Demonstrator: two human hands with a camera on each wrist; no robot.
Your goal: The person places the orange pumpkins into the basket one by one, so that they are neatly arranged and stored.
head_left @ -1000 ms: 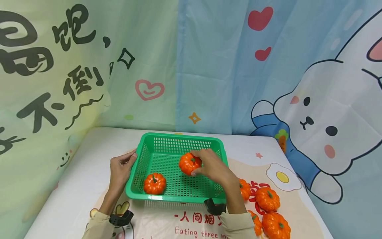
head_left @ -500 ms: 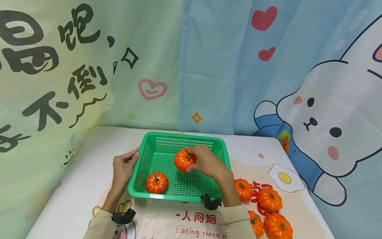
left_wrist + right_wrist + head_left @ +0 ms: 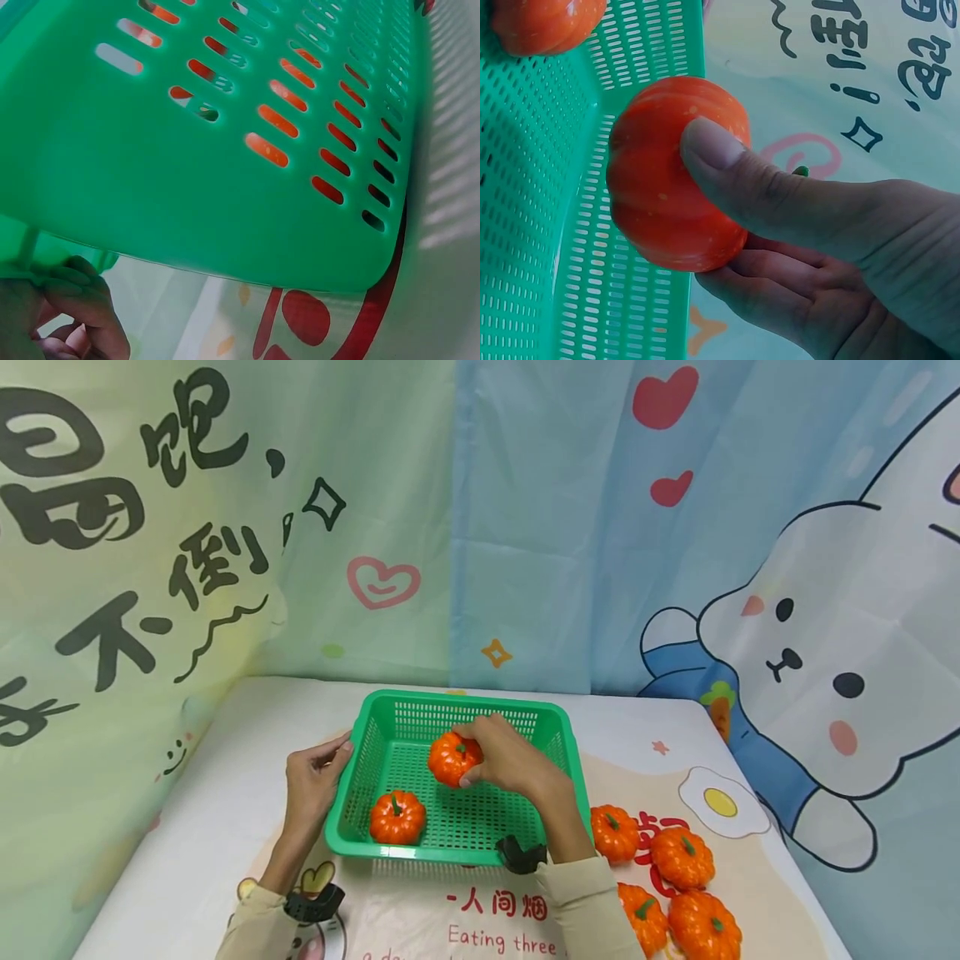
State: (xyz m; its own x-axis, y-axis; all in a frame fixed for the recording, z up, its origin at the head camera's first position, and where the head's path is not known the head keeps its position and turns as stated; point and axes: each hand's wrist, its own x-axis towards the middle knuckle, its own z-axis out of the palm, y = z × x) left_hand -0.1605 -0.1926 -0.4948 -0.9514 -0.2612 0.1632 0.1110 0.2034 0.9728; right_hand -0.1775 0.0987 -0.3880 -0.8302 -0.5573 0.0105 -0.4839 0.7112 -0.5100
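Note:
A green plastic basket (image 3: 457, 857) with slotted walls stands on the table. My left hand (image 3: 311, 785) pinches its left rim between thumb and fingers; in the left wrist view the curled fingers (image 3: 86, 307) show beside the basket's wall (image 3: 150, 187). Over the basket's middle, my right hand (image 3: 510, 760) grips a small orange pumpkin (image 3: 452, 760) with a green stem. In the right wrist view the thumb presses one side of that pumpkin (image 3: 667, 180) and the fingers lie behind it. A second pumpkin (image 3: 397, 817) sits in the basket's front left corner.
Several more orange pumpkins (image 3: 682, 857) lie on the printed tablecloth (image 3: 480, 914) to the right of the basket, close to my right forearm. A printed curtain (image 3: 525, 527) hangs right behind the table.
My right hand has carried its pumpkin a little to the left and away from me over the basket. My left hand keeps its hold on the rim.

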